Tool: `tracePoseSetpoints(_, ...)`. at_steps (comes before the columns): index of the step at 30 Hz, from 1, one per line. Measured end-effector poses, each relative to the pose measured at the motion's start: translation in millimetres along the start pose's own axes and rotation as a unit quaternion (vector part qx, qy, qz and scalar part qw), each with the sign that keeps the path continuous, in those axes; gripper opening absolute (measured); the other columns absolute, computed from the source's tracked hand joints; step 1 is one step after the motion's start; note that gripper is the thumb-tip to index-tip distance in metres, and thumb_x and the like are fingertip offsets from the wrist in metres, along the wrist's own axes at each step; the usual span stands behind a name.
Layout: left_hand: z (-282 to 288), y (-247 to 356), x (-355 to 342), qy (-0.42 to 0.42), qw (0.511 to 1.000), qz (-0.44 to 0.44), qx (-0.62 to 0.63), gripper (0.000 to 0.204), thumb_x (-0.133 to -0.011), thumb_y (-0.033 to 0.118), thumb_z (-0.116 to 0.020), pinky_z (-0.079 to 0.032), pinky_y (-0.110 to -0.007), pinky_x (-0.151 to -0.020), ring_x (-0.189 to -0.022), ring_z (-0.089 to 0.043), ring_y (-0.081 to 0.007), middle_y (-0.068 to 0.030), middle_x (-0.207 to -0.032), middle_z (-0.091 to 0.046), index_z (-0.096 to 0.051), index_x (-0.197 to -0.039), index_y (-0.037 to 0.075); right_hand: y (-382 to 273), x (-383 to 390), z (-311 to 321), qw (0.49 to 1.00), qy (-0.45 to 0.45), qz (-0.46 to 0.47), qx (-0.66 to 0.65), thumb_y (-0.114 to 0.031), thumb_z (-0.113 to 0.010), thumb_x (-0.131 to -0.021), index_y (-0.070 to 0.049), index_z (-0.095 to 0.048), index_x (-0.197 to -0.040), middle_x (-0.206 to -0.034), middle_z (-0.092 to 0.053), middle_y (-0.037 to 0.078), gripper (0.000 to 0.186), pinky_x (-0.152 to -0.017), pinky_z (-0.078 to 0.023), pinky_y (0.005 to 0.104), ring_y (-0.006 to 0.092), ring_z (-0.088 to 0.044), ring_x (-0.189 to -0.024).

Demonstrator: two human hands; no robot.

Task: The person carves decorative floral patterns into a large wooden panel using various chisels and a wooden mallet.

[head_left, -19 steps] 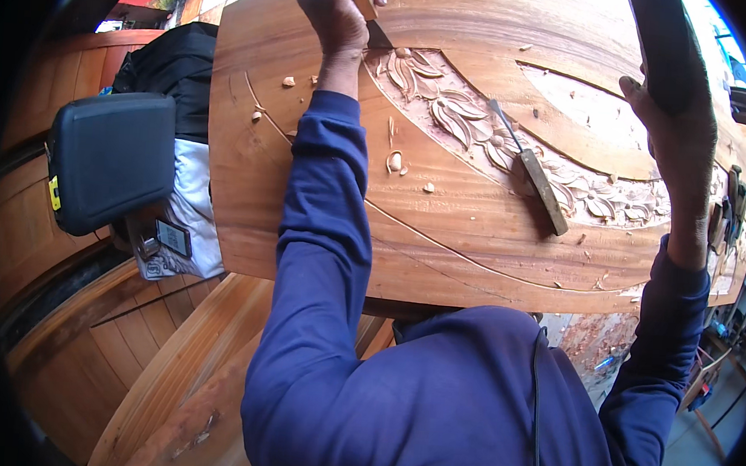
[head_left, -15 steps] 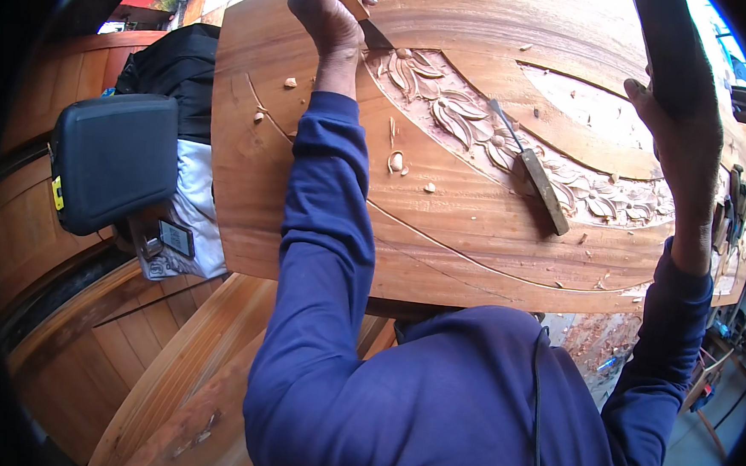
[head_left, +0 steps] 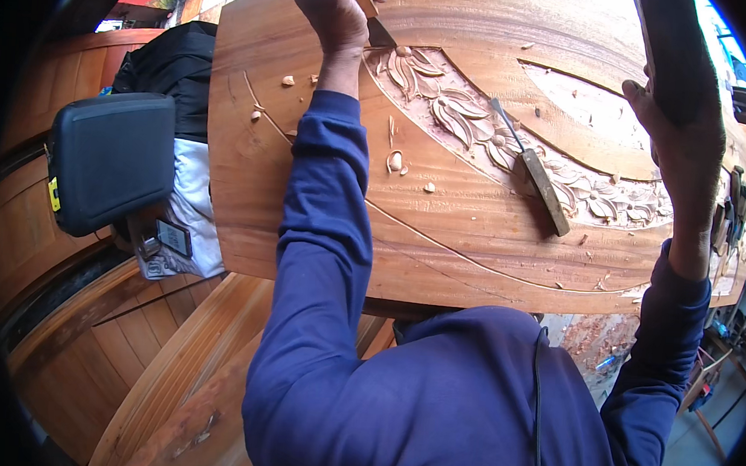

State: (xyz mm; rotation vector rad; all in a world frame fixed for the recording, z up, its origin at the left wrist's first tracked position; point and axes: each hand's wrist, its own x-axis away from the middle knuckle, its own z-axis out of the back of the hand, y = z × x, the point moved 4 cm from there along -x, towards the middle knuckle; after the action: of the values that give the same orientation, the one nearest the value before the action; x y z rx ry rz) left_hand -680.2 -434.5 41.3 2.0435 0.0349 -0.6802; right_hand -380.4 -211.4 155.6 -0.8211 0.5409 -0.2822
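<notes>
Nearest, the person's dark blue top (head_left: pixel 432 390) fills the lower middle, with both sleeves reaching forward over a broad wooden panel (head_left: pixel 466 247). Off to the left, beside the panel, a black case (head_left: pixel 112 164) sits by a white cloth (head_left: pixel 189 209), on which a small dark-framed device (head_left: pixel 174 238) lies. On the panel, a thin curved groove runs near the close edge, and wood chips (head_left: pixel 394 162) lie scattered beyond it. A loose chisel (head_left: pixel 545 192) rests slantwise, its handle toward the person and its blade over a carved band (head_left: pixel 453 118) of leaves and flowers. At the far right end of the panel, several hand tools (head_left: pixel 733 212) lie close together. The right hand (head_left: pixel 687 150) is raised at the right, wrapped around a thick dark bar (head_left: pixel 675 46) that runs out of view at the top. Farther off, the left hand (head_left: pixel 333 13) closes around the pale wooden handle of a flat chisel (head_left: pixel 379 33), whose blade slants down to the upper left end of the carved band.
</notes>
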Motion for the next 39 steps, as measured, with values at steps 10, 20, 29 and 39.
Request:
tracePoseSetpoints(10,-1.4,-1.0,5.0,0.005,0.999,0.026,-0.03,0.039,-0.105,0.045,-0.06,-0.046,-0.029,-0.049,-0.056,-0.057,-0.0163,-0.006,-0.071,-0.058,-0.059,-0.101,0.006,-28.2,-33.6,-14.7,0.991,0.009,0.051,0.124,-0.008,-0.08,-0.084,-0.011,-0.054,-0.145,-0.109,-0.07,0.009,0.067,-0.08,-0.054,0.0284,0.0157,-0.065,-0.084)
tracePoseSetpoints(20,-8.2,-0.2,7.5,-0.032,0.995,0.044,-0.085,0.043,-0.105,0.047,-0.058,-0.045,-0.029,-0.051,-0.055,-0.056,-0.0152,-0.0051,-0.068,-0.057,-0.059,-0.095,0.005,-61.3,-97.0,-115.8,0.958,-0.154,0.178,0.162,0.0,-0.072,-0.082,-0.02,-0.05,-0.151,-0.111,-0.066,0.015,0.075,-0.083,-0.055,0.0355,0.0248,-0.066,-0.09)
tracePoseSetpoints(29,-10.5,4.1,25.5,0.019,0.998,0.057,0.024,0.044,-0.103,0.045,-0.062,-0.051,-0.031,-0.056,-0.063,-0.061,-0.0171,-0.0071,-0.075,-0.06,-0.062,-0.108,0.001,-41.3,-75.2,-94.8,0.965,-0.172,0.119,0.16,0.007,-0.065,-0.08,-0.028,-0.046,-0.156,-0.112,-0.063,0.02,0.086,-0.085,-0.056,0.0419,0.0329,-0.067,-0.096)
tracePoseSetpoints(39,84.6,94.8,-8.0,0.037,0.998,0.022,-0.037,0.102,-0.075,0.102,-0.034,-0.043,-0.033,-0.052,-0.051,-0.05,-0.0192,-0.0075,-0.059,-0.053,-0.061,-0.089,0.005,88.5,93.4,-5.7,0.966,0.025,-0.238,-0.096,0.004,-0.077,-0.083,-0.004,-0.039,-0.158,-0.14,-0.061,0.012,0.085,-0.101,-0.049,0.0306,0.0174,-0.06,-0.12)
